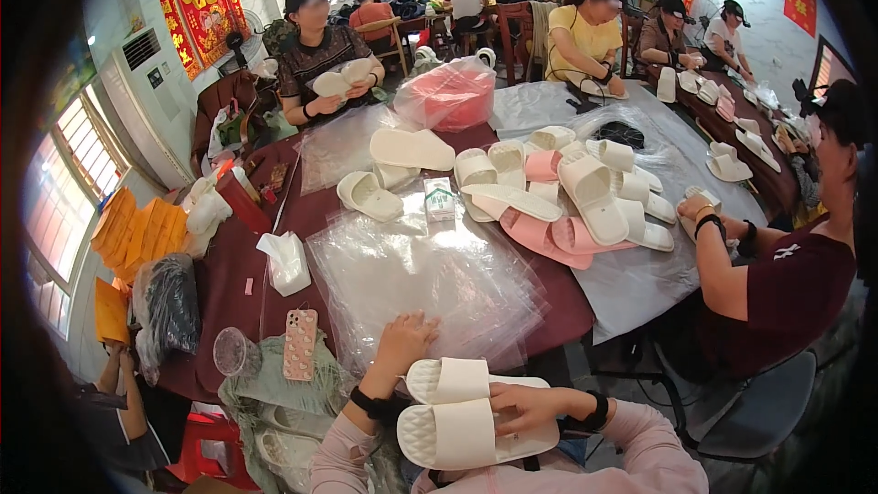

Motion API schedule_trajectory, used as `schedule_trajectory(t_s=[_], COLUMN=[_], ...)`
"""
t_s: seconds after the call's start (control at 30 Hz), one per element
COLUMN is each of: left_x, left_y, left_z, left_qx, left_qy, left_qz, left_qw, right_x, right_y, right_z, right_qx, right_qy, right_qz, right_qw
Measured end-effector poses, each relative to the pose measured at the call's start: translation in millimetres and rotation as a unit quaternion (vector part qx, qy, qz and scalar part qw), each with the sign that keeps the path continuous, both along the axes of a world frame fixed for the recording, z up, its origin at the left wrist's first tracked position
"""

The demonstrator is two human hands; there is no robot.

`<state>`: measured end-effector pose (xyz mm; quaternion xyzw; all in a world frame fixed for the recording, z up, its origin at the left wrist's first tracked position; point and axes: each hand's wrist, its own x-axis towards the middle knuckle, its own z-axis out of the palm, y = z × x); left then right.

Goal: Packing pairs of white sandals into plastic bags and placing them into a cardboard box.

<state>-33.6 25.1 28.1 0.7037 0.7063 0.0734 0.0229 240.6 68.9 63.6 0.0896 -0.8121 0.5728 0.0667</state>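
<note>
A pair of white slippers (460,434) lies side by side close to my body, broad straps up and quilted footbeds showing. My right hand (523,405) holds the pair, its fingers across the footbeds beside the straps. My left hand (410,342) rests with fingers stretched out on the near edge of a stack of clear plastic bags (425,265). Just beyond the bags stand a small white and green box (439,199) and a loose white slipper (369,197).
White and pink slippers (590,192) are heaped at the right, near a co-worker (777,265). A tissue pack (285,263), a phone (300,345) and a clear plastic cup (236,352) are on the left. Across the table, another person (325,64) holds slippers behind a pink bundle (448,96).
</note>
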Motion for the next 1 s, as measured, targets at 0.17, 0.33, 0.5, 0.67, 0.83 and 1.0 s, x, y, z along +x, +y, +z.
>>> schedule_trajectory(t_s=[0.17,0.33,0.5,0.67,0.83,1.0], left_x=[-5.7,-14.0,-15.2,-12.3,-7.1,-5.1], left_y=[-11.8,-22.0,-21.7,-17.2,-9.7,-8.8], left_z=[-1.7,-4.8,-8.6,-10.9,-0.9,14.6], left_qx=[0.034,0.035,0.084,0.103,0.116,0.112], left_qy=[-0.107,-0.109,-0.093,-0.071,-0.131,-0.22], left_qz=[-0.062,-0.127,-0.151,-0.168,-0.133,-0.098], left_qw=[0.992,0.985,0.981,0.978,0.975,0.964], right_x=[-0.8,-0.1,0.8,-2.3,-5.8,-4.8], right_y=[3.2,6.8,2.4,6.7,12.7,9.5], right_z=[-16.5,-23.4,-28.3,-29.1,-23.1,-33.5], right_qx=[-0.057,-0.092,-0.055,0.006,0.007,0.252], right_qy=[-0.121,-0.179,-0.062,-0.059,-0.083,0.071], right_qz=[-0.015,-0.038,-0.038,-0.02,0.002,-0.142], right_qw=[0.991,0.979,0.996,0.998,0.997,0.955])
